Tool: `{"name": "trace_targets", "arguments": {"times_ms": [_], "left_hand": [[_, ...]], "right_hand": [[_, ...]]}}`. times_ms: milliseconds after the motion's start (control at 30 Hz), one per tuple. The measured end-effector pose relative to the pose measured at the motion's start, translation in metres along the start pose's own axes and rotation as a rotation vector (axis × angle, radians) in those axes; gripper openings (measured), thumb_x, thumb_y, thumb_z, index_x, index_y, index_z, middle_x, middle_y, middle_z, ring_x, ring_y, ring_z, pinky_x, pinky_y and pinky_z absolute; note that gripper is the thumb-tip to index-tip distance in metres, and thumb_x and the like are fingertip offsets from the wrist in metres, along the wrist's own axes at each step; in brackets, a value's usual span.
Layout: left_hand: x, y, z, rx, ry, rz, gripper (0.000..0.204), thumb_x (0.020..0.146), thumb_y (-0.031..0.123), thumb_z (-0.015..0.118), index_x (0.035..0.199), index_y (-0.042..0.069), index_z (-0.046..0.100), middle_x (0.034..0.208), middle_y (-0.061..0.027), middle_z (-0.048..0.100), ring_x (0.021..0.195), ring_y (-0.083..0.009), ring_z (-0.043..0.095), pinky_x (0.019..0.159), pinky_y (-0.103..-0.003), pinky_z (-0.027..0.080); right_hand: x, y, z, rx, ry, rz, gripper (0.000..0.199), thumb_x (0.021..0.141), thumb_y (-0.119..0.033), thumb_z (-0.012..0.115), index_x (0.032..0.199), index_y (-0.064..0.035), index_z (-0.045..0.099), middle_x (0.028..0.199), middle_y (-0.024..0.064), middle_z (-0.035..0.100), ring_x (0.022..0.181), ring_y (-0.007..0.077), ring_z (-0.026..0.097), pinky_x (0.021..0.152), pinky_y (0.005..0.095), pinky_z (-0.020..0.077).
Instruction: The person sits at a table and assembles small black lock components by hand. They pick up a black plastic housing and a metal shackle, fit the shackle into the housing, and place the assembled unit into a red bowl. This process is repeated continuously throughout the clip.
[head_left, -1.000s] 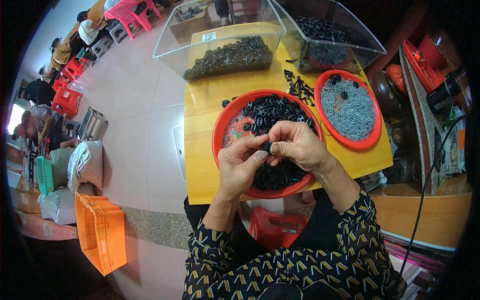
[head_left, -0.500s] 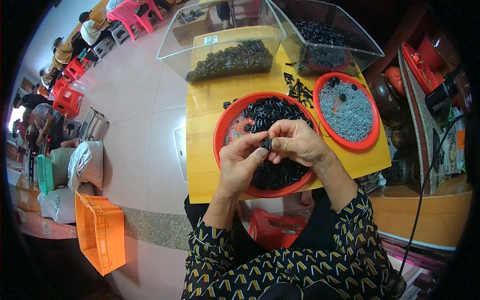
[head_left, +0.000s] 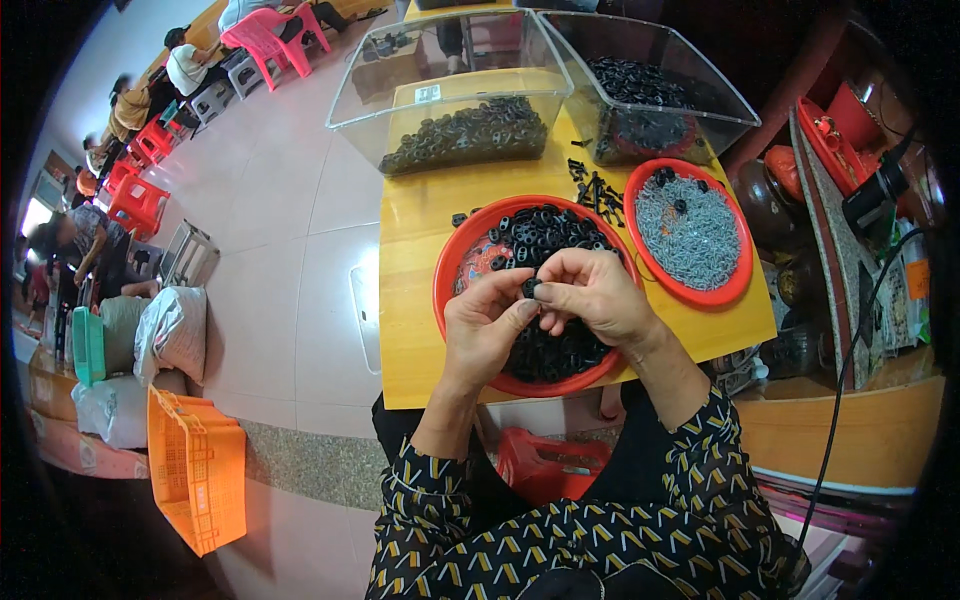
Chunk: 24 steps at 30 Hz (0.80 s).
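Between the fingertips of both hands is a small black plastic piece (head_left: 530, 287), partly covered by the fingers. My left hand (head_left: 482, 325) pinches it from the left. My right hand (head_left: 597, 300) pinches it from the right, thumb and forefinger together. Both hands are over a round red tray (head_left: 447, 300) heaped with black oval plastic parts with holes (head_left: 545, 235). To the right stands a second red tray (head_left: 746, 250), full of small silvery screws (head_left: 690, 240), with a few black pieces on top.
Several black pins (head_left: 600, 198) lie loose on the yellow table (head_left: 408, 300). Behind them stand two clear bins (head_left: 350, 130) (head_left: 740, 115) of black parts. An orange crate (head_left: 200, 470) and sacks (head_left: 172, 335) are on the left floor. A black cable (head_left: 838, 400) hangs at right.
My hands stay pinched together over the tray, and the black piece has turned slightly between the fingertips. The whole view has shifted a little.
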<state>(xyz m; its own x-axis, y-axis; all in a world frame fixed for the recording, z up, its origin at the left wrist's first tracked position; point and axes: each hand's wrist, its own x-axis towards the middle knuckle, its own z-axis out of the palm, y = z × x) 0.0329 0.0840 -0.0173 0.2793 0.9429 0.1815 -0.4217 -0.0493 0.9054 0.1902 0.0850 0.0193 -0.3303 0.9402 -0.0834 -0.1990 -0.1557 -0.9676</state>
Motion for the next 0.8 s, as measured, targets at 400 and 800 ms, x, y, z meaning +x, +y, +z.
{"name": "trace_targets", "arguments": {"times_ms": [400,800], "left_hand": [[-0.058,0.107,0.041,-0.426,-0.844,0.515,0.019,0.078,0.006,0.053,0.093,-0.006,0.049,0.074,-0.0173,0.053,0.063,-0.0261,0.051,0.057,-0.035,0.041],[-0.067,0.112,0.05,-0.61,-1.153,0.317,0.02,0.082,0.009,0.044,0.069,-0.006,0.042,0.065,-0.0153,0.037,0.055,-0.0305,0.041,0.051,-0.036,0.033]], "right_hand": [[0.048,-0.106,-0.102,0.207,0.365,-0.446,0.015,0.083,-0.009,0.051,0.083,0.0054,0.056,0.076,0.0129,0.06,0.07,0.0185,0.06,0.067,0.0275,0.0512],[0.005,-0.023,-0.014,-1.305,0.111,-0.243,0.011,0.073,-0.01,0.057,0.078,-0.0021,0.062,0.075,0.0186,0.058,0.076,0.0344,0.057,0.07,0.0404,0.045]]}}
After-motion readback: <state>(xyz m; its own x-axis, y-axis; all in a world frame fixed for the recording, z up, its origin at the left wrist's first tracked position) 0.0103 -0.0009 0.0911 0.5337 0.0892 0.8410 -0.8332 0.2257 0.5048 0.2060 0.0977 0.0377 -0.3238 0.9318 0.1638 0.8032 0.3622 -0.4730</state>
